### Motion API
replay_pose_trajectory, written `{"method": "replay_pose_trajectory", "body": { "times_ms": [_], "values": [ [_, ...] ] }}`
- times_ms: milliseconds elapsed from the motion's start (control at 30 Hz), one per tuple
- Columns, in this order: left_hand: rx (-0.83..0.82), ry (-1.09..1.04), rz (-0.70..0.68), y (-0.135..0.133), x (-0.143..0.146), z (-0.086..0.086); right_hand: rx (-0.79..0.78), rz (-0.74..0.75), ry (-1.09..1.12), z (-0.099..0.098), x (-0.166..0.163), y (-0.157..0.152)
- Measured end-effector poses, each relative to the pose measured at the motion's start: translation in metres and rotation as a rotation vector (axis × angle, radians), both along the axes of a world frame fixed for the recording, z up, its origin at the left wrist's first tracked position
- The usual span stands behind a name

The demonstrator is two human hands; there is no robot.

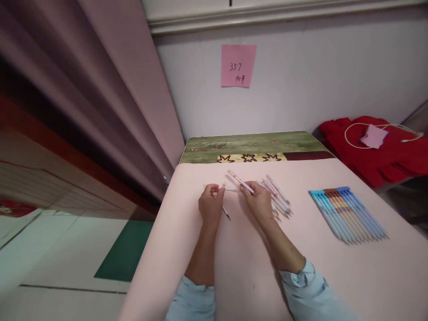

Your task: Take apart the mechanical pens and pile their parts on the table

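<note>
My right hand (258, 200) is closed around a white pen with reddish marks (239, 179), which slants up to the left. My left hand (211, 203) is pinched a little to its left; what lies between those fingertips is too small to make out. A thin pale piece (231, 190) shows between the two hands. From beside my left hand a slim white pen or refill (226, 213) points down to the right, and whether it is held or lies on the table cannot be told. Several similar white pens (279, 198) lie in a loose pile, partly behind my right hand.
On the right of the pale tabletop (249, 276), several pens in light blue, brown and blue (347, 216) lie in a neat row. Red cloth (394, 156) with a white cable sits beyond the right edge. A pink note (238, 66) hangs on the wall; a curtain (110, 89) borders the left.
</note>
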State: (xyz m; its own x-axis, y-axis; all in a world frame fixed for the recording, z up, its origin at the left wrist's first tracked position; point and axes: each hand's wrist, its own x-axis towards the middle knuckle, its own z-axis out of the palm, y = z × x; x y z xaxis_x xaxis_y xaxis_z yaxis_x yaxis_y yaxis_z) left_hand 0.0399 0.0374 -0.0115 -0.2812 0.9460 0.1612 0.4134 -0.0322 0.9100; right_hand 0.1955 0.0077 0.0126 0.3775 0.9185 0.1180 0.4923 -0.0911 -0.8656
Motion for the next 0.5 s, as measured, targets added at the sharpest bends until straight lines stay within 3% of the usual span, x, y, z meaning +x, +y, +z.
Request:
{"method": "replay_pose_trajectory", "body": {
  "times_ms": [100,233,500],
  "values": [
    [-0.010,0.014,-0.058,-0.001,0.000,-0.001,-0.096,0.001,-0.135,0.004,0.001,-0.002],
    [-0.013,-0.157,-0.090,0.001,0.000,-0.004,-0.094,0.027,-0.172,0.007,0.006,-0.002],
    [0.019,-0.283,-0.204,-0.002,0.000,0.011,-0.019,0.383,0.012,0.010,-0.009,-0.004]
  ]
}}
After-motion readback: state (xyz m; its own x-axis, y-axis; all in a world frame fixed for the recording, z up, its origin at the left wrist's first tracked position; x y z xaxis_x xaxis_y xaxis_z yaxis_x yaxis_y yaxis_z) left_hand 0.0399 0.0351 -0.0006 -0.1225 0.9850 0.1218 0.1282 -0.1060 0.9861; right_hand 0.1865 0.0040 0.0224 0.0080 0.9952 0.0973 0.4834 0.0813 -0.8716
